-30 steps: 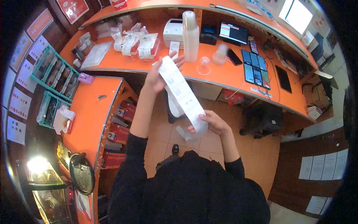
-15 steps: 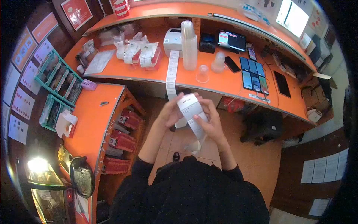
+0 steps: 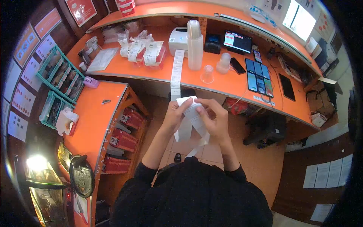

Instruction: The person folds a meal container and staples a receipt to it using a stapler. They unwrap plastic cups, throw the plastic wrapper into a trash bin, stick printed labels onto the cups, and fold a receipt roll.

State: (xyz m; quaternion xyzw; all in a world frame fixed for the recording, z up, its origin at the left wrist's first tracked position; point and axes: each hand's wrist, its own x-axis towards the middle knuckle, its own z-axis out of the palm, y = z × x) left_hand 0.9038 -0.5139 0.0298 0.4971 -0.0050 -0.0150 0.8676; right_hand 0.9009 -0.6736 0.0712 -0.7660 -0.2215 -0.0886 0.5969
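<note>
A long strip of printed receipt paper [image 3: 195,116] is between my two hands, in front of the counter. My left hand [image 3: 172,119] pinches its upper left edge. On the other side, my right hand [image 3: 216,121] has thumb and fingers closed on the strip's upper right edge. The top end of the paper is bent over at my fingertips. Below, the strip loops and trails down towards my body. Another printed length [image 3: 176,75] hangs over the counter edge from the white label printer [image 3: 178,39], close beyond my hands.
Beside the printer stands a tall stack of clear cups [image 3: 195,53]; a single cup [image 3: 207,74] is to its right. Several phones [image 3: 259,77] and a tablet [image 3: 237,41] lie right. Bags with receipts [image 3: 145,55] sit left. A side counter [image 3: 94,113] holds teal baskets [image 3: 60,77].
My fingers have shifted on the receipt strip, and its top end is now folded over. The left hand has drawn in closer to the right. The view has shifted slightly.
</note>
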